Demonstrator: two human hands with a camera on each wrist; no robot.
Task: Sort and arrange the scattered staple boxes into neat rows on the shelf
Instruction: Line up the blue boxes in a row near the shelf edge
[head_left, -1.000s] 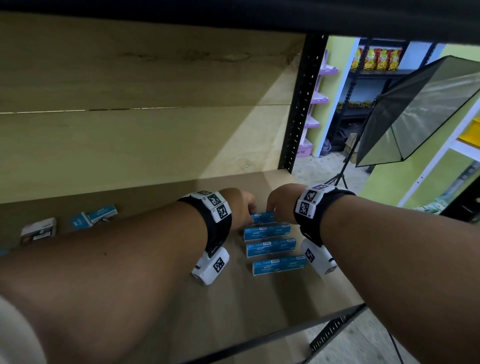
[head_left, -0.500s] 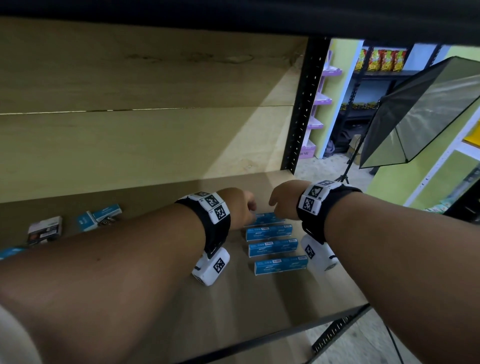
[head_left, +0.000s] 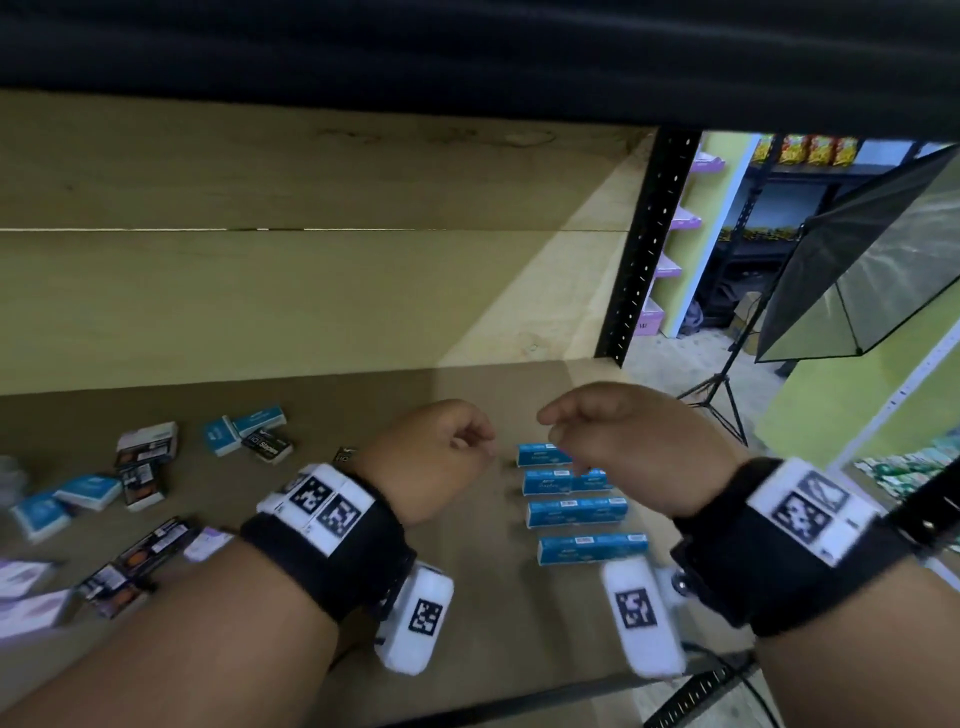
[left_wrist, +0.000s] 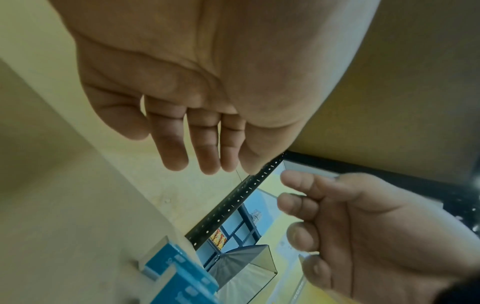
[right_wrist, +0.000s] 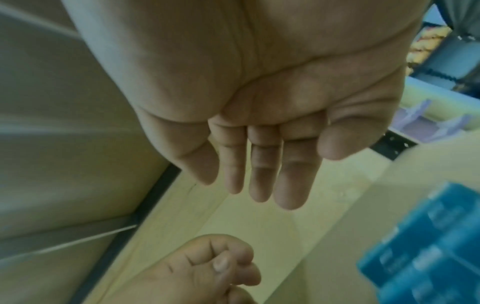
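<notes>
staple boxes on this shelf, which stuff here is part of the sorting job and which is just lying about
Part of the job:
- lined-up blue boxes
- scattered boxes
- shelf board
- left hand, right hand, both holding nothing

Just lying about:
- softbox light
- snack packets

Matt wooden shelf (head_left: 467, 597), perforated black metal post (head_left: 649, 244), glossy blue cardboard boxes (head_left: 576, 512).

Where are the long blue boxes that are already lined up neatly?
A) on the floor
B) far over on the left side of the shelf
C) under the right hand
C: the neat row of long blue staple boxes lies on the brown wooden shelf just below the right hand.
</notes>
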